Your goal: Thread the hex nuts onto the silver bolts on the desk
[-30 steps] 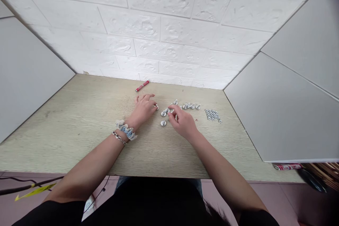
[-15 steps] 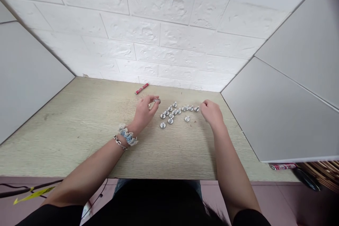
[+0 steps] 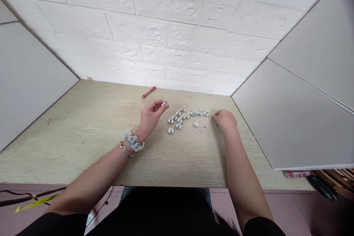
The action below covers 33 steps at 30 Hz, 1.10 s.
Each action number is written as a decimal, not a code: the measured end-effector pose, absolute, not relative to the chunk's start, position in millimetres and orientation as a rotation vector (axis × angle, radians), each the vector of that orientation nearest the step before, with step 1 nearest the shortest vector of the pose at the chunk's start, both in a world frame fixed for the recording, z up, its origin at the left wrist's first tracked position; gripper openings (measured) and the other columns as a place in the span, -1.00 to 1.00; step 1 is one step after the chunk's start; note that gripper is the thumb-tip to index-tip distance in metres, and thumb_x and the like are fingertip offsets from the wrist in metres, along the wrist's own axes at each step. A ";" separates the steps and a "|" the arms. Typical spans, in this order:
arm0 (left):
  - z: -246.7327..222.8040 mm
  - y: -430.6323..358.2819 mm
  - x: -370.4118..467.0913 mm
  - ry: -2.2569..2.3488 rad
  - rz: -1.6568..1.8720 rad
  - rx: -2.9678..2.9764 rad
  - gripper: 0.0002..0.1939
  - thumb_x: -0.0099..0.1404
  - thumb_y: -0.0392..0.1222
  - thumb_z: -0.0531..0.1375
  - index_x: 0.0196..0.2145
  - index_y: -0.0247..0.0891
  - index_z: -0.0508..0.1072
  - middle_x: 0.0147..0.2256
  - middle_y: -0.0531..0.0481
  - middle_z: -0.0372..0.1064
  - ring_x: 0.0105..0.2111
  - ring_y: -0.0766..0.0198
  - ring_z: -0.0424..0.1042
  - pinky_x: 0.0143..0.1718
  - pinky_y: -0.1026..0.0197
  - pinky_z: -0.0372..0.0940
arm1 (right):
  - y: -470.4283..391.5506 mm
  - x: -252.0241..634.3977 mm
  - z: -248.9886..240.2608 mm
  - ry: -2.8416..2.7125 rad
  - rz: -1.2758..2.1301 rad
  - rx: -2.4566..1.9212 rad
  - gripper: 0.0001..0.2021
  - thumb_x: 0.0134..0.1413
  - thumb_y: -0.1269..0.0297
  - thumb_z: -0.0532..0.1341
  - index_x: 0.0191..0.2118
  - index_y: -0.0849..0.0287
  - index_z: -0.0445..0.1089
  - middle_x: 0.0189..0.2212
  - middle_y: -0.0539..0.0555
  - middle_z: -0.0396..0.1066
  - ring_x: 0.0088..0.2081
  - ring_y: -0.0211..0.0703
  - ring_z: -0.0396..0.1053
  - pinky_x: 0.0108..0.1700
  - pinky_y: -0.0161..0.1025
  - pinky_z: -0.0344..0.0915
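Between the thumb and fingers of my left hand (image 3: 151, 118), closed in a pinch, is a small silver metal piece (image 3: 164, 103), held just above the tabletop. My right hand (image 3: 226, 120) is low over the table on the right, its fingertips pinched together. Under those fingertips shows the edge of another silver disc piece (image 3: 217, 125), mostly hidden by the hand. Several silver discs with upright stems (image 3: 179, 126) lie between my hands, some in a curved row. One disc piece (image 3: 196, 124) sits apart, nearer to me than the row.
A red pen-like tube (image 3: 148, 92) lies near the white brick-patterned wall (image 3: 179, 59). Grey panels (image 3: 298, 114) border the wooden table (image 3: 177, 162) on both sides. Another red tube (image 3: 297, 174) and a dark oval object (image 3: 322, 187) are at the right edge.
My right hand has moved slightly right and toward me, and a disc's edge now shows under its fingertips. My left hand has turned a little, still pinching its piece.
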<state>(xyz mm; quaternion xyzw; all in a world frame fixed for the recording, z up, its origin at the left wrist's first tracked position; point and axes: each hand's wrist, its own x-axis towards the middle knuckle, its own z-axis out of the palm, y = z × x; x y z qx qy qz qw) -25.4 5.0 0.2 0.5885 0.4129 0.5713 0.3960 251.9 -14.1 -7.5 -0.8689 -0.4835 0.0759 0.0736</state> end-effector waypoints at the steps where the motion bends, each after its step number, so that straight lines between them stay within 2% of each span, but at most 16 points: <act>1: 0.0 4.6 -25.5 1.080 1.441 1.511 -0.72 0.02 -0.08 0.25 -0.34 -0.30 0.43 -0.35 -0.06 0.46 -0.32 0.21 0.46 -0.21 0.15 0.37 | -14.2 251.8 -7.9 -1.451 0.219 -2.606 -0.80 -0.20 0.28 0.13 -0.42 0.18 0.46 -0.42 0.20 0.41 -0.35 -0.05 0.36 -0.46 -0.26 0.14; 7: 1.2 -2.2 -24.3 1.175 1.377 1.621 -0.74 0.00 -0.07 0.26 -0.35 -0.26 0.49 -0.41 -0.02 0.48 -0.38 0.23 0.46 -0.32 0.21 0.37 | -14.9 251.3 -5.3 -1.412 0.224 -2.539 -0.82 -0.18 0.29 0.10 -0.48 0.18 0.43 -0.47 0.16 0.40 -0.39 -0.09 0.33 -0.44 -0.26 0.14; 12: 6.3 -9.1 -22.3 1.138 1.384 1.747 -0.75 0.02 -0.07 0.25 -0.35 -0.25 0.49 -0.41 0.00 0.47 -0.42 0.27 0.44 -0.37 0.25 0.35 | -10.2 240.3 -0.1 -1.392 0.054 -2.079 -0.80 -0.13 0.25 0.10 -0.37 0.19 0.39 -0.46 0.07 0.40 -0.39 -0.18 0.29 -0.32 -0.26 0.17; 17: 8.9 -12.1 -21.3 1.140 1.385 1.972 -0.79 0.08 -0.08 0.21 -0.35 -0.23 0.48 -0.30 -0.03 0.45 -0.41 0.31 0.43 -0.30 0.22 0.35 | -13.2 213.3 5.8 -1.390 0.059 -1.687 -0.78 -0.08 0.21 0.11 -0.32 0.21 0.35 -0.49 0.01 0.35 -0.52 -0.31 0.22 -0.36 -0.31 0.20; 21: 5.6 -13.4 -19.2 1.104 1.362 2.173 -0.82 0.13 -0.12 0.17 -0.33 -0.23 0.48 -0.32 -0.03 0.45 -0.33 0.29 0.42 -0.24 0.23 0.33 | -25.4 187.7 9.4 -1.386 0.103 -1.526 -0.76 -0.03 0.18 0.10 -0.27 0.20 0.32 -0.46 0.02 0.36 -0.55 -0.32 0.20 -0.44 -0.33 0.21; 25: -1.0 -13.8 -17.0 1.048 1.344 2.291 -0.83 0.17 -0.15 0.14 -0.30 -0.23 0.47 -0.31 -0.03 0.44 -0.30 0.29 0.41 -0.23 0.23 0.32 | -38.3 161.1 8.4 -1.596 0.090 -1.406 -0.80 0.02 0.19 0.08 -0.28 0.17 0.33 -0.44 0.03 0.37 -0.52 -0.31 0.23 -0.44 -0.32 0.24; 33: -7.8 -9.9 -19.5 0.967 1.280 2.395 -0.82 0.20 -0.21 0.10 -0.25 -0.27 0.43 -0.29 -0.06 0.41 -0.29 0.32 0.39 -0.24 0.26 0.31 | -44.3 137.6 -2.7 -1.918 0.063 -1.139 -0.83 0.09 0.32 0.04 -0.24 0.11 0.34 -0.34 0.07 0.40 -0.32 -0.22 0.33 -0.25 -0.22 0.32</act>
